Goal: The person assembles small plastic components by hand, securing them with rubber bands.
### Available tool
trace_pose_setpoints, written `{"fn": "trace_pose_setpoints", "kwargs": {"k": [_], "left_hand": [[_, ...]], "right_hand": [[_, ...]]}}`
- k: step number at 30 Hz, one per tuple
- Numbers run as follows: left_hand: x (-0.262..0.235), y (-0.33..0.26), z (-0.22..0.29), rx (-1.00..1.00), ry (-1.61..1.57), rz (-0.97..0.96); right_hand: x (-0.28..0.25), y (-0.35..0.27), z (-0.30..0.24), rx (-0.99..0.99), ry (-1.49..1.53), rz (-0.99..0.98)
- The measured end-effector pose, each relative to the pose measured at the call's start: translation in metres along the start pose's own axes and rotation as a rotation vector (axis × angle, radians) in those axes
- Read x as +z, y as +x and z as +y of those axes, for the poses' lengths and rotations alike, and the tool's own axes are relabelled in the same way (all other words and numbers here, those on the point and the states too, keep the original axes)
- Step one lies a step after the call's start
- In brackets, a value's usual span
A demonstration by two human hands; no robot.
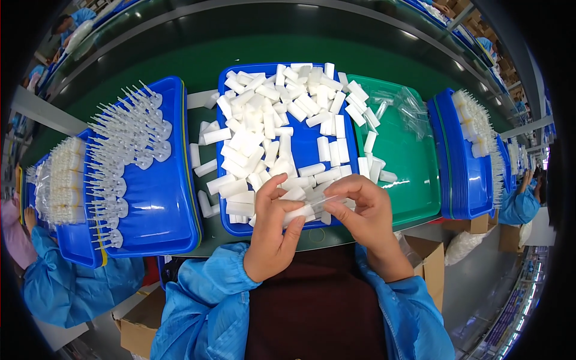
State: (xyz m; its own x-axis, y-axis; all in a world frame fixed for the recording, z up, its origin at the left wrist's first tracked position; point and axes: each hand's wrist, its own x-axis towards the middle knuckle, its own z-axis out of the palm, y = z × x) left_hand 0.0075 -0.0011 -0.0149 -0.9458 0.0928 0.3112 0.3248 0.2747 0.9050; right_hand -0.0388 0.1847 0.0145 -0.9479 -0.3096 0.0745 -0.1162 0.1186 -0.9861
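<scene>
Foam block (298, 213) pinched between left hand (271, 231) fingertips; right hand (366, 213) fingers closed on it too, likely with clear sleeve.

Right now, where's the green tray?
In the head view the green tray sits right of centre, between the blue tray of white foam blocks and a stack of blue trays, just beyond the right hand.
</scene>
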Motion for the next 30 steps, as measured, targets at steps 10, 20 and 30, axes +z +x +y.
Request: {"fn": "trace_pose_setpoints", "kwargs": {"k": [10, 20, 30], "left_hand": [[0.007, -0.003, -0.009, 0.179, -0.095, 0.048], [0.022, -0.007, -0.025, 0.35, -0.089, 0.126], [0.015, -0.008, -0.008, 0.056, -0.298, 0.125]], "right_hand": [[0.005, -0.005, 0.007, -0.031, -0.011, -0.008], [0.019, -0.017, 0.008, -0.105, -0.078, -0.043], [0.014, -0.02, 0.005, -0.421, -0.255, -0.017]]}}
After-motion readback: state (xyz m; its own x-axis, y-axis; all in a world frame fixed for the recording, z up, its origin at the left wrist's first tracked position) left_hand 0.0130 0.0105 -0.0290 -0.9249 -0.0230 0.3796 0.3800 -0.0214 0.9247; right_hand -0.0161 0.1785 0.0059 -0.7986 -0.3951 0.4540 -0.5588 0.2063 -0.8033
